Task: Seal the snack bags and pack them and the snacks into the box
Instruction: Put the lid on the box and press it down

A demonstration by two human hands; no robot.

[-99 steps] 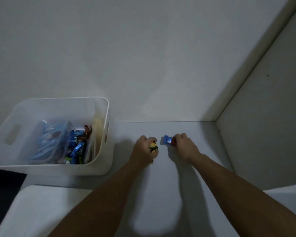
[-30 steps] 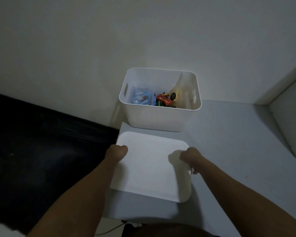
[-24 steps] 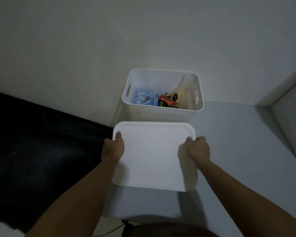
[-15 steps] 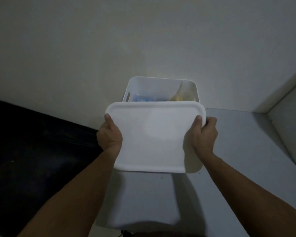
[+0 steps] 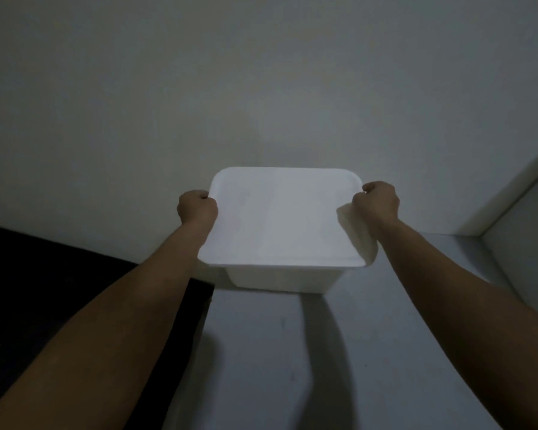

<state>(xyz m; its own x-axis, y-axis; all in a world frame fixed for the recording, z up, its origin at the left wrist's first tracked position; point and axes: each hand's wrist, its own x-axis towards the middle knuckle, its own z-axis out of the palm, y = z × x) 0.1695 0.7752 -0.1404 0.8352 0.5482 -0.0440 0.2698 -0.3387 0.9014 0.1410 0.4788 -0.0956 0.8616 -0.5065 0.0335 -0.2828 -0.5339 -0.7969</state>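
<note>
A white plastic box [image 5: 280, 279] stands on the grey table against the wall. A flat white lid [image 5: 281, 217] lies over its whole top, so the snacks and snack bags inside are hidden. My left hand [image 5: 197, 209] grips the lid's left edge near the far corner. On the opposite side, my right hand [image 5: 377, 202] grips the right edge. Both fists are closed around the rim.
The grey table [image 5: 339, 367] stretches from the box toward me. A dark, black area [image 5: 59, 290] lies to the left beyond the table's edge. A pale wall is behind the box, and a white side panel [image 5: 522, 231] rises at the right.
Both hands took the lid from the table in front of the box, lifted it and carried it away from me. It now covers the box, and the snacks are out of sight.
</note>
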